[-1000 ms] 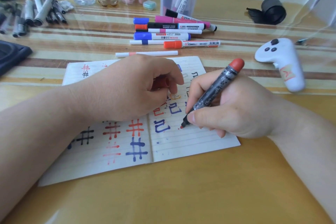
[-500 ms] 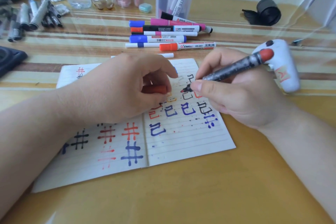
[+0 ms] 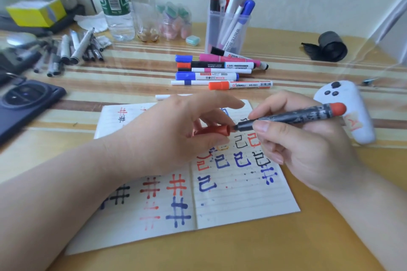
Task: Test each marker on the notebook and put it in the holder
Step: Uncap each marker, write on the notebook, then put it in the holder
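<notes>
An open lined notebook (image 3: pixel 242 200) with red, blue and black test marks lies on the desk. My right hand (image 3: pixel 308 149) grips a worn dark marker (image 3: pixel 290 116) with a red end, held level above the page. My left hand (image 3: pixel 176 136) pinches its red cap (image 3: pixel 212 131), whose mouth meets the marker's tip. A clear holder (image 3: pixel 226 31) with several markers stands at the back. More markers (image 3: pixel 220 71) lie in a row between holder and notebook.
A white controller (image 3: pixel 350 112) lies right of the notebook. A dark phone (image 3: pixel 24 101) and a pile of grey pens (image 3: pixel 66 53) sit at the left. Bottles (image 3: pixel 125 2) stand at the back, a black roll (image 3: pixel 330 47) at the far right.
My right hand lifted the marker off the page and turned it level. My left hand brought the red cap up to the tip. The view tilted upward.
</notes>
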{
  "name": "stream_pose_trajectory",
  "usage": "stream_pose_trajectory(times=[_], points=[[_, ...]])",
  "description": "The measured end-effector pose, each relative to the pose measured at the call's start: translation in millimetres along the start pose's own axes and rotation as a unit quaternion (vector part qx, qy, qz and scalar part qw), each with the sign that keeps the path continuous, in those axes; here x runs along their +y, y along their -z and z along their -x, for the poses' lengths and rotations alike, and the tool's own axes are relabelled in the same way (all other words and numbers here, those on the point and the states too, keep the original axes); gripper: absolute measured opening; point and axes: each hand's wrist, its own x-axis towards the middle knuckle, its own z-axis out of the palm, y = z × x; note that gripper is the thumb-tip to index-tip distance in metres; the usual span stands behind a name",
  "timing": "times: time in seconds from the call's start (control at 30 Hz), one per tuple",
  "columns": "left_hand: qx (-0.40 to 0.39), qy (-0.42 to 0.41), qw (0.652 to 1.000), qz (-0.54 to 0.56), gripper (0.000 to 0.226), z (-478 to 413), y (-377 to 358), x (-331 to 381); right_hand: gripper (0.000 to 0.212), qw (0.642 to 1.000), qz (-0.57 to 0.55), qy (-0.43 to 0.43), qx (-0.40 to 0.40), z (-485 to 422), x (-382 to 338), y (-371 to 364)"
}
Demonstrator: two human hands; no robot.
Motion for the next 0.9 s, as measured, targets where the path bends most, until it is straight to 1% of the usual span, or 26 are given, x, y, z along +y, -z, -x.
stream_pose_trajectory(times=[0.1, 0.13, 0.2, 0.3, 0.37, 0.47, 0.53, 0.63, 0.7, 0.8, 0.9], points=[[0.010, -0.025, 0.999, 0.027, 0.046, 0, -1, -2, 0.016, 1.000, 0.003, 0.000, -0.008, 1, -2, -3], [0.013, -0.032, 0.999, 0.041, 0.044, 0, -2, -3, 0.021, 1.000, 0.003, 0.005, -0.015, 1, -2, -3], [0.016, -0.037, 0.995, 0.092, 0.036, -1, -3, -4, 0.030, 0.999, -0.006, 0.010, -0.030, 1, -3, -4], [-0.014, -0.007, 0.976, 0.219, 0.022, -1, -3, -2, 0.029, 0.998, -0.042, 0.000, -0.046, 0, -4, -6], [-0.019, 0.008, 0.972, 0.236, 0.018, -2, -3, -3, 0.032, 0.995, -0.067, -0.016, -0.068, -1, -4, -6], [-0.021, 0.024, 0.967, 0.252, 0.020, -3, -3, -3, 0.041, 0.988, -0.113, -0.038, -0.098, -1, -5, -6], [-0.006, 0.043, 0.956, 0.292, 0.020, -3, -2, -4, 0.039, 0.988, -0.132, -0.035, -0.070, -2, -7, -4], [0.010, 0.089, 0.931, 0.353, 0.014, -4, 0, -8, 0.021, 0.995, -0.097, -0.019, 0.003, -3, -8, -1], [0.015, 0.098, 0.913, 0.395, 0.013, -6, -2, -9, 0.016, 0.997, -0.076, -0.014, 0.013, -1, -7, -4], [0.016, 0.096, 0.900, 0.424, 0.019, -7, -5, -6, 0.019, 0.997, -0.072, 0.001, 0.014, 0, -8, -9], [0.015, 0.097, 0.899, 0.426, 0.026, -7, -6, -7, 0.026, 0.996, -0.082, 0.009, 0.014, -1, -12, -9]])
